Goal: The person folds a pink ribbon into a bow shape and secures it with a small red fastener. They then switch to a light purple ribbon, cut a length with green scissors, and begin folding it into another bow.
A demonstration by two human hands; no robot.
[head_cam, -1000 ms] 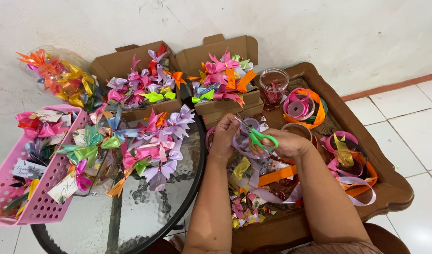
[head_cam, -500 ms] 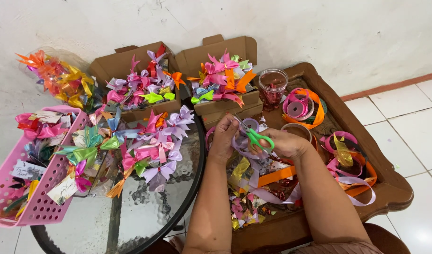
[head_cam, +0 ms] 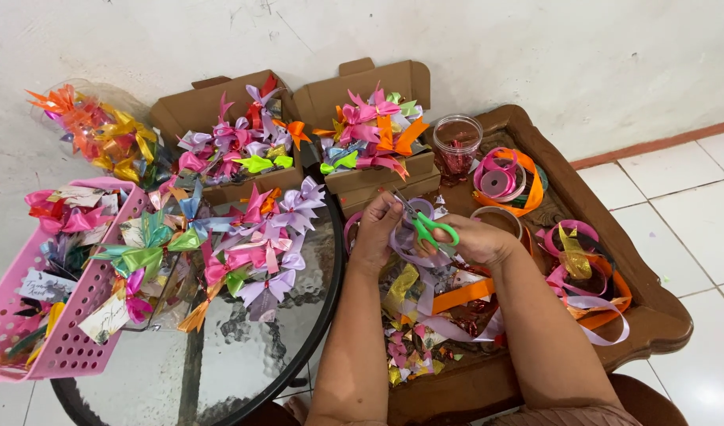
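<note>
My right hand (head_cam: pixel 478 239) grips green-handled scissors (head_cam: pixel 426 225), blades pointing up and left toward my left hand. My left hand (head_cam: pixel 377 229) pinches a lilac ribbon (head_cam: pixel 413 254) that loops between both hands. Both hands hover over the wooden tray table (head_cam: pixel 654 315), above a litter of ribbon scraps (head_cam: pixel 413 347) in gold, orange and pink.
Two cardboard boxes (head_cam: pixel 330 99) of ribbon bows stand at the back. More bows (head_cam: pixel 251 244) lie on a round glass table (head_cam: pixel 220 371), with a pink basket (head_cam: pixel 62 347) at the left. Ribbon rolls (head_cam: pixel 500 181) and a clear cup (head_cam: pixel 457 142) sit on the tray.
The scissors have shifted slightly, blades now angled up toward my left fingers. Both hands stay in nearly the same place.
</note>
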